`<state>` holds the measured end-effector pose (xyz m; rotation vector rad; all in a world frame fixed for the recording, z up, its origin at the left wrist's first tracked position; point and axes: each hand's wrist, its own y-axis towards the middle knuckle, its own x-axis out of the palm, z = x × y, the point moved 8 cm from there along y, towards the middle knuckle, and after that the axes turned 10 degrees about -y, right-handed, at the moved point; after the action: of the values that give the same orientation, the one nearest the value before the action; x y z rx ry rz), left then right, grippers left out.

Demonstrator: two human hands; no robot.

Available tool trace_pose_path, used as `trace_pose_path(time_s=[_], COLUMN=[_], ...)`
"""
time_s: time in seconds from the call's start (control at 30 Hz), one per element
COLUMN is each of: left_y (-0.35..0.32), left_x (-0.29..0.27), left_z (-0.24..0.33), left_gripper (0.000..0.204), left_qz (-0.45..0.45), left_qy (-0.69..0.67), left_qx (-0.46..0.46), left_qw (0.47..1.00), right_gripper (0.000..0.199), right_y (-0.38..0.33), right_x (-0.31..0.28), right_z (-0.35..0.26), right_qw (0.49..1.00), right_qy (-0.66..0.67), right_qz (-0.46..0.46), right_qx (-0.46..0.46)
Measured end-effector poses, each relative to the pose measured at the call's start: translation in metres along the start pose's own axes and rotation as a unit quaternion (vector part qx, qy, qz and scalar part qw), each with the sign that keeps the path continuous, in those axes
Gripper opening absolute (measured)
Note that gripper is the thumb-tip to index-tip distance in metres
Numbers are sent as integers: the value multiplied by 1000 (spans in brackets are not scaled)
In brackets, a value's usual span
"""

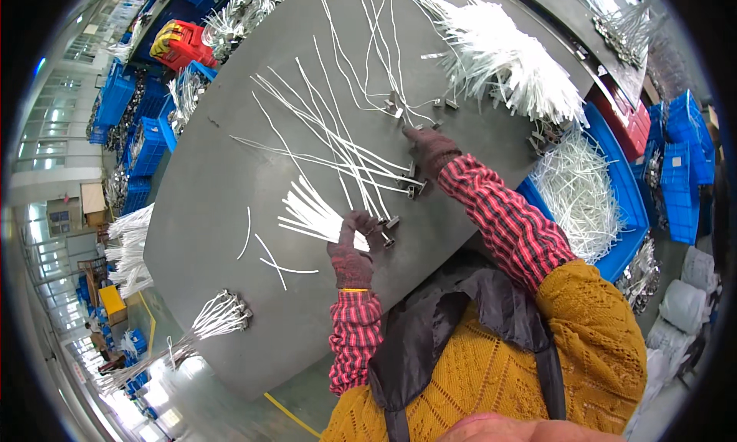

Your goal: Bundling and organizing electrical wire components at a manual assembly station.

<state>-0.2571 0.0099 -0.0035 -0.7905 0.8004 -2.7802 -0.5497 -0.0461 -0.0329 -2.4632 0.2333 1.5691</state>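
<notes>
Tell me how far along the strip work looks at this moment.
Done, apparently: a tied bundle of clipped strips at the table edge, and clipped strips fanned mid-table. In hand: the left hand grips a bunch of bare white strips; the right hand reaches to loose metal clips. Left: a big heap of white strips and a blue bin of more.
</notes>
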Motion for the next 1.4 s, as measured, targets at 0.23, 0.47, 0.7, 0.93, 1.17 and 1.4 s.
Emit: trace_pose_path(time_s=[0.23,0.47,0.7,0.93,1.17,1.4], left_y=[3,-3,-8,8,7,-2], left_x=[48,136,152,142,137,130], left_z=[-38,-123,-163,-165,-129,-119], left_gripper=[36,27,19,32,35,34], left_qz=[-98,-10,98,-121,-120,-139], left_qy=[-27,-20,-77,-134,-101,-107], left_qx=[-98,-176,-107,-105,-44,-54], left_qw=[990,984,986,978,987,983], right_gripper=[32,28,24,26,33,29], right_y=[-85,-194,-361,-645,-716,-611], right_x=[-39,-27,-79,10,12,-25], right_z=[-6,5,108,327,381,309], right_qw=[858,832,894,815,818,811], right_qy=[473,478,348,329,312,332], right_qz=[-153,-204,-55,35,47,-12], right_qx=[127,194,275,476,480,481])
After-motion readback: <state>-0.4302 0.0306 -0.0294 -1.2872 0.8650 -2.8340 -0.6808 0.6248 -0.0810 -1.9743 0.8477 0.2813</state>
